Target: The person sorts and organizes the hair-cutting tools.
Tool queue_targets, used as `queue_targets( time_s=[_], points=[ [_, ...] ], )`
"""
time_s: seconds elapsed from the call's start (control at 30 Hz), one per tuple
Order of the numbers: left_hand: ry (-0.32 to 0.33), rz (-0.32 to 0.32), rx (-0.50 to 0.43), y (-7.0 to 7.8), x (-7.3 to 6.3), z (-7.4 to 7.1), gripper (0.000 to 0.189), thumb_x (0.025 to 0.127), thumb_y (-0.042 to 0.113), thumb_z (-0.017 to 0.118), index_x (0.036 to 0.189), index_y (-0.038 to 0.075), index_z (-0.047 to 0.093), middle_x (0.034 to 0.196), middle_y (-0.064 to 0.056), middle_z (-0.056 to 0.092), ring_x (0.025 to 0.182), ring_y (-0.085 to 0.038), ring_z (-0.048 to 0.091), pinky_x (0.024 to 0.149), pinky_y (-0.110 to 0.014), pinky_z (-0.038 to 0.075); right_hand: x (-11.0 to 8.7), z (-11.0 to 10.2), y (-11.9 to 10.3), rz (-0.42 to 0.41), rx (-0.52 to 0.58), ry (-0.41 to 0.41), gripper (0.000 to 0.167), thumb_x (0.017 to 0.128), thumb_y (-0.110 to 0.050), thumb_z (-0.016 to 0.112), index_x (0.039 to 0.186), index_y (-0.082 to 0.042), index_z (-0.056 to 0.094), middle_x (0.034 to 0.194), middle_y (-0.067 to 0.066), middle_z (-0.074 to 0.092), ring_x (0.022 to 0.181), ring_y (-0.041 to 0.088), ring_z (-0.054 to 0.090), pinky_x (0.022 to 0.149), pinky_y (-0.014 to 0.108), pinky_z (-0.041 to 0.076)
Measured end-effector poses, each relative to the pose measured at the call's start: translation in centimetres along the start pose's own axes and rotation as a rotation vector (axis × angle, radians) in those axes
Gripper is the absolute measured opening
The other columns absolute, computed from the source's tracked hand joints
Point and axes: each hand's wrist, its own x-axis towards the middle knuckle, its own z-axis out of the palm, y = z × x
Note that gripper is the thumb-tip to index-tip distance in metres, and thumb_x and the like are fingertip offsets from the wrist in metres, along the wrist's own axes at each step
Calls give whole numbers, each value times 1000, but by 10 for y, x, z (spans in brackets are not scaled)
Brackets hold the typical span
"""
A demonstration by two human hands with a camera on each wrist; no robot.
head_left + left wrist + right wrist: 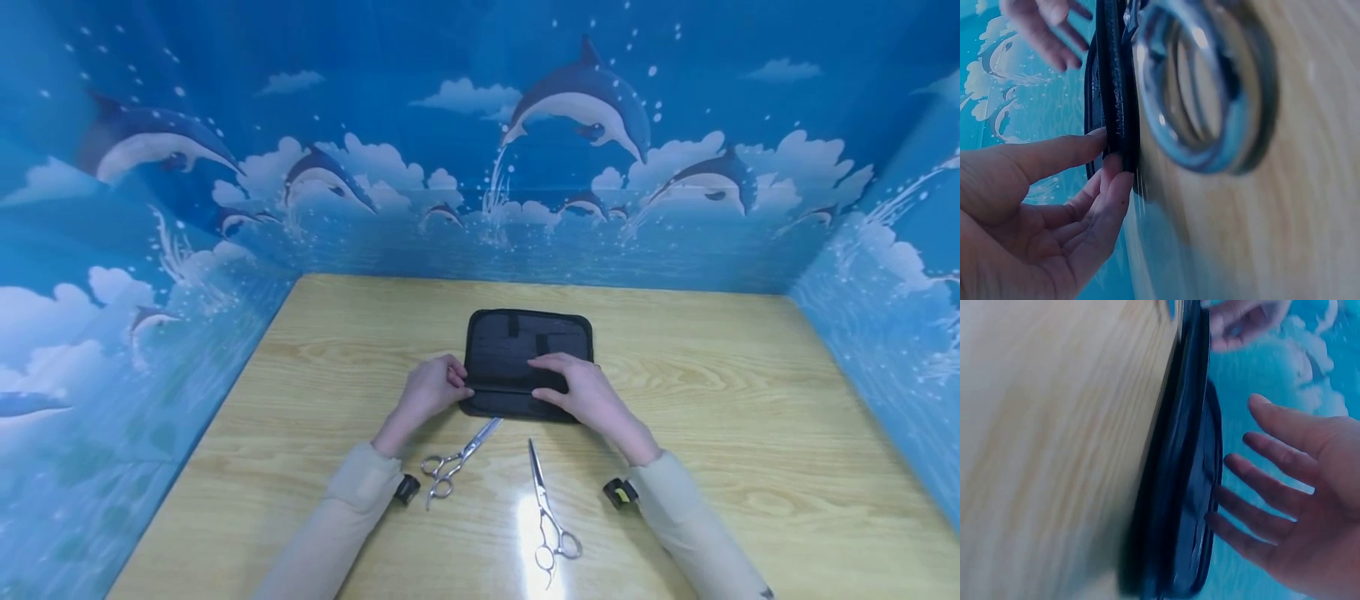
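An unfolded black zip case [498, 346] with small elastic loops inside lies on the table. At its near left corner, my left hand [431, 387] pinches the edge. The left wrist view shows the thumb [1066, 153] over the rim and the fingertips under it. My right hand [588, 396] hovers over the case's right side, fingers spread and holding nothing. In the right wrist view its fingers [1266, 487] are extended beside the black case [1194, 506]. Two pairs of silver hairdressing scissors lie in front: one pair [459, 457] near the left wrist, the other [542, 496] between the forearms.
The wood-grain table [720, 400] extends on both sides of the case. Blue dolphin-print sheeting [450, 242] encloses the back and both sides. A ring handle of the scissors [1235, 94] looms close in the left wrist view. Black devices [619, 492] sit at both wrists.
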Motion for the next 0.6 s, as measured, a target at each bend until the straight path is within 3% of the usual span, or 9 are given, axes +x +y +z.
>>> queue_targets(
  time_s=[0.13,0.37,0.6],
  points=[
    [-4,7,8,0,1,1,29,82,14,84,103,4,67,88,-4,73,79,-17,68,82,-35,55,18,12,-17,-78,-27,-35,43,91,-23,78,132,-11,67,131,10,66,122,32,62,102,49,51],
    [-1,12,8,1,2,3,30,82,12,85,104,3,66,89,-7,75,82,-20,70,83,-37,55,41,28,-29,-105,-131,-137,42,89,-21,80,128,-11,70,124,9,68,114,26,65,95,44,55],
    [-12,-4,32,1,1,1,34,82,13,84,109,5,66,93,-7,76,86,-22,71,88,-40,54,48,35,-31,-111,-144,-121,35,87,-15,81,121,-11,74,114,6,70,108,26,66,92,44,55]
  ],
)
